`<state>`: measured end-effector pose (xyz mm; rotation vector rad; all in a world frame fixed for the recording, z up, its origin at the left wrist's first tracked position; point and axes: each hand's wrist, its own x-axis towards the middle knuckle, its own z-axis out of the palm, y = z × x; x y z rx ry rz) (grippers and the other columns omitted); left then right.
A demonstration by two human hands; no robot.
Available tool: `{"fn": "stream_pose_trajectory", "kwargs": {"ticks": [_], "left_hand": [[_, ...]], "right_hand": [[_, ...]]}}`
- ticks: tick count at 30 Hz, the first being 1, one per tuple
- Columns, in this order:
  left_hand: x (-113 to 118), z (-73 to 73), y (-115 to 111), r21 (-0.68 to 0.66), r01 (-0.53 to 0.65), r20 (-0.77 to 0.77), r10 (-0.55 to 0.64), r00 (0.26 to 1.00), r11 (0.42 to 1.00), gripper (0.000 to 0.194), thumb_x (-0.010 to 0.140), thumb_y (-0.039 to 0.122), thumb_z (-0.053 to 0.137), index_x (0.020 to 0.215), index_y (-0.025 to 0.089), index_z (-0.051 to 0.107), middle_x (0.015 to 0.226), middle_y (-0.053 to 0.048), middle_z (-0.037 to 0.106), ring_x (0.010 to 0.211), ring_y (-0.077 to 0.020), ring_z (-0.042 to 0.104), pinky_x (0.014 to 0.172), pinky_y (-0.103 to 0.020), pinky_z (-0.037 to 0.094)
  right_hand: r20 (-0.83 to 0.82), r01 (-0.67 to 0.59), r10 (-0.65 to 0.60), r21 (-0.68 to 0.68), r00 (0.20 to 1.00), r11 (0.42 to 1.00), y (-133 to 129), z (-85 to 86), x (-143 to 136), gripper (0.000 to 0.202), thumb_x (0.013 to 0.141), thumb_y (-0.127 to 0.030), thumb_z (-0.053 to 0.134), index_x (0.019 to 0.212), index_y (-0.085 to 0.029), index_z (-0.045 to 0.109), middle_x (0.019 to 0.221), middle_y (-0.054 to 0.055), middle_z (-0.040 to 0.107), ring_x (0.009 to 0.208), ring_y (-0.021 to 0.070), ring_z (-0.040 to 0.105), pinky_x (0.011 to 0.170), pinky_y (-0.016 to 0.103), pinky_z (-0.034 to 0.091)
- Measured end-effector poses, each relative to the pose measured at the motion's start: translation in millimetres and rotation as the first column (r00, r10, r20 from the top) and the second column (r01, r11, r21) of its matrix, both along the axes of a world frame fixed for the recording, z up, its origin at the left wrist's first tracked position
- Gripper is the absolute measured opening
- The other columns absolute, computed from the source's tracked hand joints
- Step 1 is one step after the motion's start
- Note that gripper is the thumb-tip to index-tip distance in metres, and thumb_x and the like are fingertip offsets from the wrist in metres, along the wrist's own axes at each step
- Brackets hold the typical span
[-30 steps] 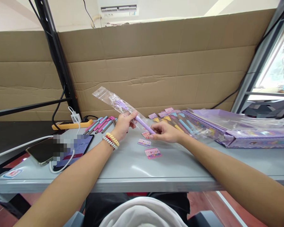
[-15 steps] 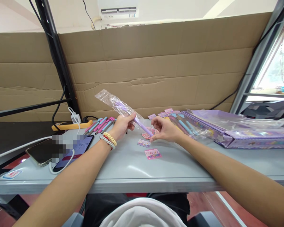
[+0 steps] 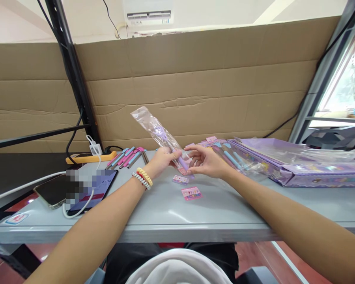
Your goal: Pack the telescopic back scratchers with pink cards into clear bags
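Note:
A clear plastic bag point(image 3: 154, 126) with a purple pen inside slants above the middle of the grey table point(image 3: 154, 209). My left hand point(image 3: 163, 159) is closed round the bag and pen near their lower part. At the lower end, my right hand point(image 3: 205, 161) pinches with thumb and fingers at the bag's edge. Small printed cards lie below the hands: a purple one point(image 3: 180, 180) and a pink one point(image 3: 191, 193). Several pink, blue and grey pens point(image 3: 127, 157) lie left of my left hand. Bagged blue pens point(image 3: 232, 156) rest right of my right hand.
A purple box point(image 3: 310, 173) with plastic film on it stands at the right. At the left lie a phone point(image 3: 51, 191), a tablet point(image 3: 102, 185) with a white cable, and a yellow power strip point(image 3: 106, 156). Cardboard point(image 3: 195, 86) stands behind.
The bag with the purple pen has turned steeper and moved slightly right. My left hand has shifted right, nearer to my right hand, which has barely moved.

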<state>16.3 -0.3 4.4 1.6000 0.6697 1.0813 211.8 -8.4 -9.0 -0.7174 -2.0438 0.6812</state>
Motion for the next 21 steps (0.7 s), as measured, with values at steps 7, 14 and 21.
{"fn": "stream_pose_trajectory", "kwargs": {"ticks": [7,14,21], "left_hand": [[-14,7.1,7,-0.057,-0.150,0.189,0.158,0.969,0.987,0.029,0.067,0.034,0.072,0.068,0.009,0.058,0.058,-0.001,0.059,0.051,-0.0099,0.055,0.048,-0.023,0.049],[-10,4.3,5,-0.103,-0.097,0.140,0.110,0.984,0.990,0.022,0.074,0.029,0.067,0.071,0.009,0.059,0.061,-0.002,0.061,0.053,-0.0098,0.057,0.053,-0.025,0.052],[-12,0.9,3,-0.114,-0.008,0.081,0.017,0.997,0.993,0.024,0.069,0.028,0.072,0.076,0.008,0.060,0.070,-0.006,0.066,0.064,-0.0138,0.062,0.065,-0.031,0.054]], "right_hand": [[0.116,-0.011,0.009,0.011,0.993,1.000,-3,-0.8,-3,0.074,0.060,-0.033,0.078,0.124,-0.021,0.042,0.094,0.007,0.063,0.061,0.0133,0.061,0.053,0.026,0.049],[0.106,0.018,-0.026,0.072,0.994,0.997,-2,-2.8,-5,0.075,0.060,-0.033,0.078,0.124,-0.021,0.042,0.087,0.004,0.064,0.057,0.0115,0.058,0.052,0.025,0.048],[0.146,0.028,-0.045,0.116,0.988,0.993,-2,-4.4,-7,0.067,0.065,-0.027,0.073,0.125,-0.020,0.044,0.084,0.003,0.064,0.061,0.0119,0.058,0.056,0.026,0.047]]}}
